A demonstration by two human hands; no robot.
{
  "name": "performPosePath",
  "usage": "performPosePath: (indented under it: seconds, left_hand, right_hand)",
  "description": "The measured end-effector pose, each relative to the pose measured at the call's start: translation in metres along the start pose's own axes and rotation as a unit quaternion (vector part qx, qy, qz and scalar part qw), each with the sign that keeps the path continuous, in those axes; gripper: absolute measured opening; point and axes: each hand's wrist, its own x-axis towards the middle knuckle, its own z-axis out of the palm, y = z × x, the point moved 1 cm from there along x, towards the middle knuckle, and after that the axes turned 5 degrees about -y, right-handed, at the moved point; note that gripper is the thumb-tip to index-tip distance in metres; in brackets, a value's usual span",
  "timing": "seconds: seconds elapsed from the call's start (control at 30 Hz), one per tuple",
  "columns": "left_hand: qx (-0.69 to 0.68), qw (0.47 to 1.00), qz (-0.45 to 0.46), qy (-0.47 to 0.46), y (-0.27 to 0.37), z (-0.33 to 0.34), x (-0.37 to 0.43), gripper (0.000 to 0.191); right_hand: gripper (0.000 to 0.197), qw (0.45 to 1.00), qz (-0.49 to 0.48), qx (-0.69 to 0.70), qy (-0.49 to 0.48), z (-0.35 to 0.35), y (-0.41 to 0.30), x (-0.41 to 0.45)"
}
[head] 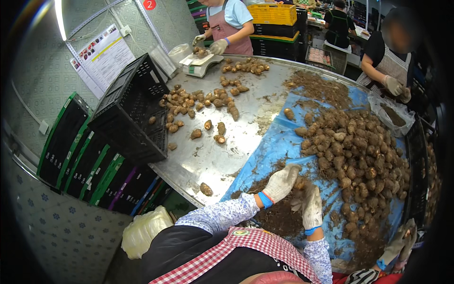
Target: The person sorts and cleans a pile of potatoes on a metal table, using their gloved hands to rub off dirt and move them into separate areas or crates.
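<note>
My left hand [283, 183], in a knit glove, is closed around one side of a brown taro corm [300, 183]. Opposite it, my right hand [309, 206], gloved too and blurred, has its fingers against the lower side of the same corm. Both hands are over a blue plastic sheet [328, 204] strewn with dark soil and root fibres [280, 222]. A large heap of unclean taro corms [358, 152] lies on the sheet to the right. Cleaner corms [218, 97] are scattered on the metal table [198, 156], one of them [205, 189] near its front edge.
A black crate [131, 113] lies tilted at the table's left. At the far side a person's gloved hands [219, 46] are by a scale [202, 65]. Another person's gloved hands [397, 88] are near a clear bag [392, 113]; more gloved hands [399, 241] show at lower right.
</note>
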Motion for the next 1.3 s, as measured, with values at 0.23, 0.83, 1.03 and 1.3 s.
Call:
performPosePath:
  seconds: [0.23,0.83,1.03,1.3]
  left_hand:
    - [-0.148,0.987,0.068,0.008,0.005,0.009,-0.010,0.025]
    - [-0.697,0.659,-0.222,-0.178,0.025,-0.016,-0.033,0.037]
    - [-0.698,0.628,-0.282,-0.198,0.033,-0.019,-0.025,0.033]
    - [-0.754,0.567,-0.229,-0.239,0.032,-0.013,-0.023,0.044]
  right_hand:
    - [0.031,0.977,-0.078,-0.195,0.028,-0.005,0.020,0.001]
    - [0.013,0.832,-0.103,-0.536,0.104,0.008,-0.010,-0.024]
    - [0.038,0.900,-0.180,-0.389,0.081,0.003,-0.011,-0.013]
    - [0.017,0.945,-0.156,-0.271,0.096,-0.007,-0.019,-0.014]
